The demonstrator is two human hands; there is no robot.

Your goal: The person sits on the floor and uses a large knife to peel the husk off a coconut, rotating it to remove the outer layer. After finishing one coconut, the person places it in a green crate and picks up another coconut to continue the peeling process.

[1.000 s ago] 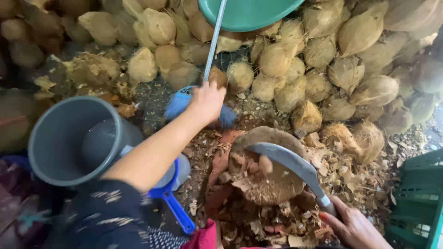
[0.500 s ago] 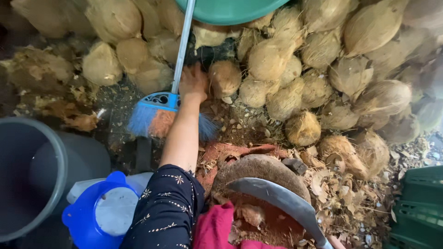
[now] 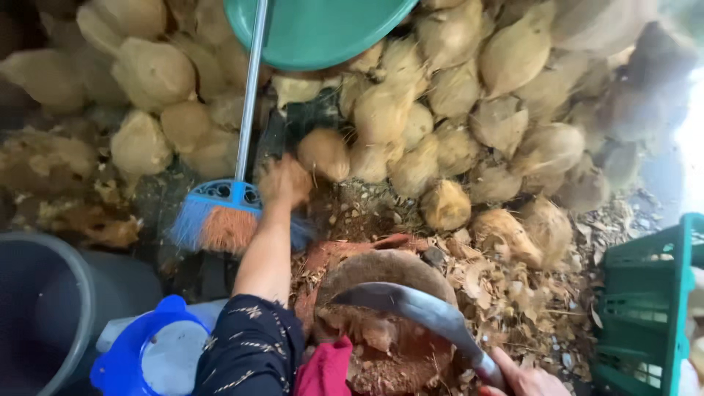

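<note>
Centre of frame: left hand [image 3: 284, 181], arm stretched forward, blurred, beside a husked coconut [image 3: 323, 153] at the foot of the heap; fingers curled, contact with the nut not discernible. Coconut pale tan, rounded, fibrous, its lower edge level with the littered ground.

Lower right edge: right hand [image 3: 524, 379], only partly in frame, fingers clenched round the handle of a curved knife [image 3: 418, 312]; broad grey blade arching leftward over a round wooden block [image 3: 381, 271], reddish-brown and strewn with husk scraps.

Upper half: heap of coconuts [image 3: 455, 95], same tan husk, stacked well above the ground. Top centre: rim of a green basin [image 3: 315, 33].

Left of centre: broom [image 3: 220, 220] with blue head, blue and orange bristles and a metal handle rising to the top edge, just beside the left wrist.

Lower left: grey bucket [image 3: 44, 308] and blue jug [image 3: 147, 352].

Right edge: green crate [image 3: 645, 293].
</note>
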